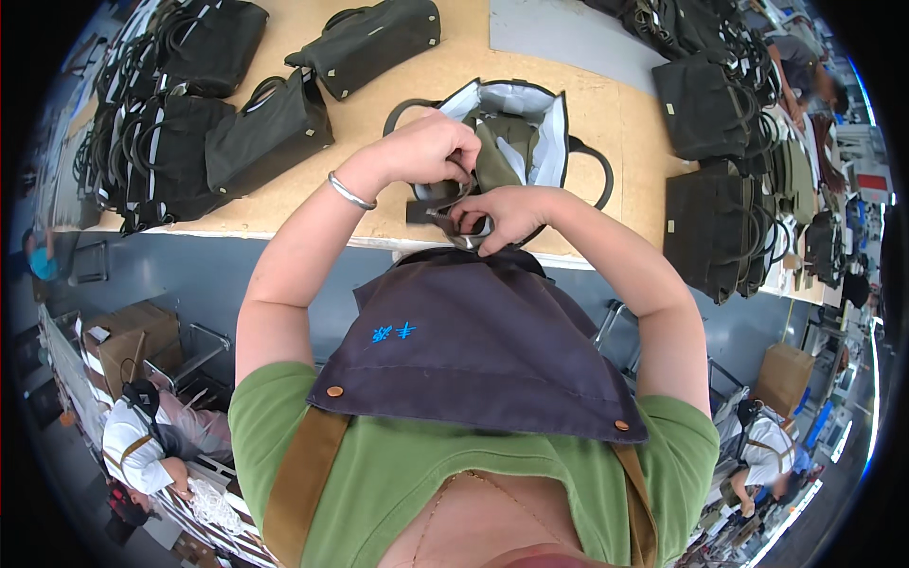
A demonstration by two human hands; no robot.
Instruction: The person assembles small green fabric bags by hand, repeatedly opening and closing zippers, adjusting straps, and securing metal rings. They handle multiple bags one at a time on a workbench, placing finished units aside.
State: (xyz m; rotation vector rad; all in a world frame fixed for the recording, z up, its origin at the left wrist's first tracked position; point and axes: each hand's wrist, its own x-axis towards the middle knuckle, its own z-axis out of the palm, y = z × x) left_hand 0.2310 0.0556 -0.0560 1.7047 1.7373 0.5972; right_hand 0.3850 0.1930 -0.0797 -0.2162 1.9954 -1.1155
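Observation:
A dark handbag (543,114) stands with its mouth open at the table's near edge, right in front of me. Pale grey lining shows inside, and olive fabric (500,163) lies folded within it. One looped handle (604,170) sticks out on the right, another on the left. My left hand (428,150) comes over the bag's left side, its fingers closed on a dark strip at the near left rim. Lower and closer to me, my right hand (509,214) pinches the near edge of the bag beside a dark strap end (421,213). Both sets of fingertips are partly hidden.
Two dark handbags (270,133) (374,45) lie on the wooden table (369,118) to the left. More bags (151,156) crowd its left end, and rows of dark bags (715,222) stand at the right. A grey sheet (568,36) covers part of the far side. People sit working behind me.

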